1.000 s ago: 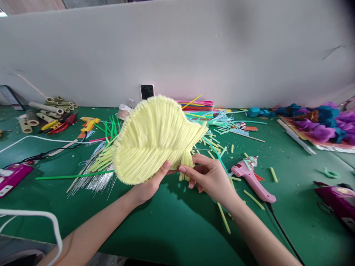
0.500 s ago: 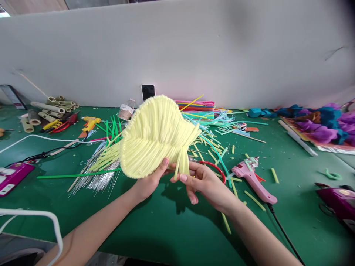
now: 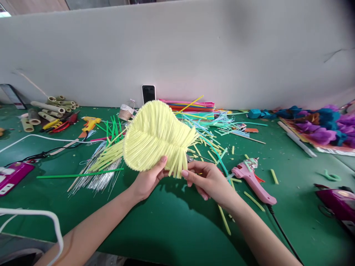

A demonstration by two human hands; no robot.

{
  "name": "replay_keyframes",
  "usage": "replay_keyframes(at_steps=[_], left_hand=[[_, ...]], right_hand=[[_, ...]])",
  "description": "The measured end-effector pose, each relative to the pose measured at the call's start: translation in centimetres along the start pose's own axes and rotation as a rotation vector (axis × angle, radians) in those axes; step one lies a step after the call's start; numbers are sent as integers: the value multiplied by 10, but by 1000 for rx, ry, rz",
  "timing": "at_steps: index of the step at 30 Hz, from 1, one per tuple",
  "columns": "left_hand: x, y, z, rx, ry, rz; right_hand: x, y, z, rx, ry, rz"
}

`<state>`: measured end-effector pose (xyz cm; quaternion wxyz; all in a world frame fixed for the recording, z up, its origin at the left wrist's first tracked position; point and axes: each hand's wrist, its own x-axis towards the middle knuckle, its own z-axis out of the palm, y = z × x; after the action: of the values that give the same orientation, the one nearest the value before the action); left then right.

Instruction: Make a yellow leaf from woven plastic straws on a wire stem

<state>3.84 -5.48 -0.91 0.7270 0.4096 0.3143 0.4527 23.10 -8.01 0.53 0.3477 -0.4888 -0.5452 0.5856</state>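
Leaf (image 3: 155, 135) (pale yellow, fuzzy, ribs off a midline) is held up above the surface (image 3: 166, 232), mid-view, tilted, ribbed face to camera; left hand (image 3: 149, 181) has its lower edge, grip closed on it, thumb on the front face, other fingers mostly hidden behind; right hand (image 3: 208, 179) is at the leaf's lower right, thumb and forefinger at the tips of the strips (image 3: 177, 164) splayed out there; can't tell if that grip is pinched on one or just touching.

Around it: phone (image 3: 149, 94) propped against the wall (image 3: 194, 48); basket (image 3: 126, 112) left of phone; bundle (image 3: 194, 106) of coloured stems to its right; pink gun (image 3: 253, 181) lies right of right hand, cord (image 3: 285, 231) running to the near edge; yellow offcuts (image 3: 224, 220) scattered near right hand; wires (image 3: 97, 181) heaped left of leaf, long green stem (image 3: 77, 174) across them; yellow gun (image 3: 90, 124) beyond; bamboo (image 3: 50, 109) farther left; purple and blue flowers (image 3: 323, 131) far right.
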Motion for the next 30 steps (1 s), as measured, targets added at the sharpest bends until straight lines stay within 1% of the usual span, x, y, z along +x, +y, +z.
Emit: replay_keyframes(at_steps=[3,5,7,10,13,16,20,24,27,30], left_hand=[[3,1,-4,-9,52,-19],[3,1,-6,-18,57,-56],[3,0,-5,-33,46,-86],[1,-2,-2,-66,13,-106],[0,-4,0,-91,-18,-117],[1,-3,-1,-110,-16,-123],[3,-1,-3,-137,-3,-148],[4,-3,-5,-115,36,-150],[5,-5,-6,-100,52,-126],[6,-5,-7,-107,71,-80]], right_hand=[[1,2,-1,25,88,-44],[1,4,-1,-6,137,-84],[1,4,1,-81,204,-162],[2,5,5,-229,340,-318],[2,5,7,-367,404,-384],[2,7,8,-430,437,-375],[2,10,9,-431,453,-357],[5,13,9,-450,485,-354],[6,14,8,-478,456,-330],[5,14,7,-383,455,-267]])
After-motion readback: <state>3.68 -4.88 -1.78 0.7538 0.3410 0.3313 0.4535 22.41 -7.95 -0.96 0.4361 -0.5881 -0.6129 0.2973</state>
